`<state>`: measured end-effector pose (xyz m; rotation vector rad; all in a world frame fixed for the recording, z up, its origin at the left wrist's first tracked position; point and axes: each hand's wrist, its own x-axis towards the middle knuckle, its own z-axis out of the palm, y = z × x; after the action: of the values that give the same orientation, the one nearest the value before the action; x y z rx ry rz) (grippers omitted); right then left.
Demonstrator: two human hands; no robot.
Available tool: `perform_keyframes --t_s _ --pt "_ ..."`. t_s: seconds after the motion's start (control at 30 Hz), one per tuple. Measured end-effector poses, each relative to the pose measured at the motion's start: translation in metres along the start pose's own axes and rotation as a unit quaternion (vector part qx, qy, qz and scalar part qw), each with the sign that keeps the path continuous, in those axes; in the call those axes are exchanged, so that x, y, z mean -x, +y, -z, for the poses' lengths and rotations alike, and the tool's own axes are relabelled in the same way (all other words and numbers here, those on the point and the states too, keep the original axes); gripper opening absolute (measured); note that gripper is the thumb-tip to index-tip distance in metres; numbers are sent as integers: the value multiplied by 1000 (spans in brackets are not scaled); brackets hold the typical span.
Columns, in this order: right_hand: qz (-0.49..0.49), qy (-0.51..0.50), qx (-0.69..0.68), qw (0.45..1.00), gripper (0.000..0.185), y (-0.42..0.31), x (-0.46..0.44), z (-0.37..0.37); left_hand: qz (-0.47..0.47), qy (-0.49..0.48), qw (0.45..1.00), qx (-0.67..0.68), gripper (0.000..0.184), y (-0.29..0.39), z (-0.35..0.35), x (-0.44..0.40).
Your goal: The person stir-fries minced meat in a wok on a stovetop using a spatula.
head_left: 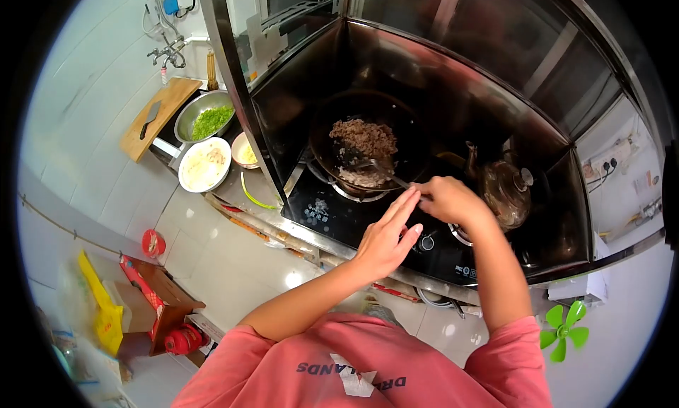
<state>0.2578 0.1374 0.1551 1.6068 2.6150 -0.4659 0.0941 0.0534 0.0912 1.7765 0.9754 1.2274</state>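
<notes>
A dark wok [410, 129] sits on the left burner of the black glass stove [353, 224]. Browned minced meat [364, 138] lies in it, with a paler portion nearer the front edge. My right hand [447, 199] is closed round the handle of a metal spatula [398, 181], whose blade is among the meat. My left hand [389, 240] is held out flat, fingers extended, its fingertips beside the spatula handle near my right hand; it grips nothing.
A glass kettle [506, 192] stands on the right burner. On the left counter are a metal bowl [185, 118] of chopped greens, a white plate [205, 165], a small bowl [244, 153] and a cutting board [134, 136] with a knife [151, 118]. A metal post [237, 76] rises beside the stove.
</notes>
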Motion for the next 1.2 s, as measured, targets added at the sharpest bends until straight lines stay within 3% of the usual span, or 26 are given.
perform_keyframes --t_s 0.17,0.23,0.27,0.37,0.63,0.7,0.77,0.83,0.9,1.0,1.1,1.2 --pt "-62 -69 52 994 49 -10 30 65 -9 -27 1000 12 54 10 -3 -1" --pt "-124 -162 33 978 53 -12 24 74 -5 -29 999 13 54 10 -3 -1" --pt "-123 -162 34 978 53 -14 17 73 0 -30 999 14 54 11 -4 -2" --pt "-144 -153 -88 974 57 -11 -10 56 8 -21 1000 20 54 11 -7 -4" --pt "-135 -245 -52 959 55 4 4 90 12 -3 1000 15 53 12 -7 -7" --pt "-89 -272 -157 945 59 5 -7 76 18 -3 1000 16 53 12 -7 -7" --pt "-62 -224 -207 950 55 -2 -23 41 1 2 1000 -9 55 8 -10 -6" --pt "-99 -145 -261 949 55 -8 -40 14 33 25 999 -5 55 4 -9 -7" --pt "-122 -100 -273 949 56 -10 -42 9 69 41 997 15 55 3 -2 -8" --pt "-125 -32 -292 948 56 -10 -44 7 42 43 998 17 55 0 1 -6" --pt "-65 75 -128 987 50 0 -74 -19 50 45 998 21 55 3 0 -4" --pt "-51 10 -70 996 50 -17 -70 -22 39 60 997 17 55 2 1 -4"
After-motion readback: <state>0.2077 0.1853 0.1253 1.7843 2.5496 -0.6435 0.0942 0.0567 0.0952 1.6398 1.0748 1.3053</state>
